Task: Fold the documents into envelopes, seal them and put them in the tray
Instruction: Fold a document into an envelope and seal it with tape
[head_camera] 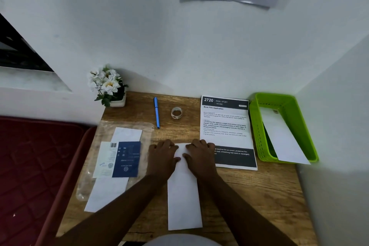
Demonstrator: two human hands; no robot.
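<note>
Both hands — left hand (162, 155), right hand (200, 154) — press flat, fingers extended, on the far end of the white envelope (183, 195) mid-desk. Risk: uneven pressure skews the flap — poor seal. Green tray (259, 126) sits at right, one envelope inside.

Both forearms reach forward; left hand (162, 157) and right hand (199, 156) side by side, palms down, fingers flat.
</note>
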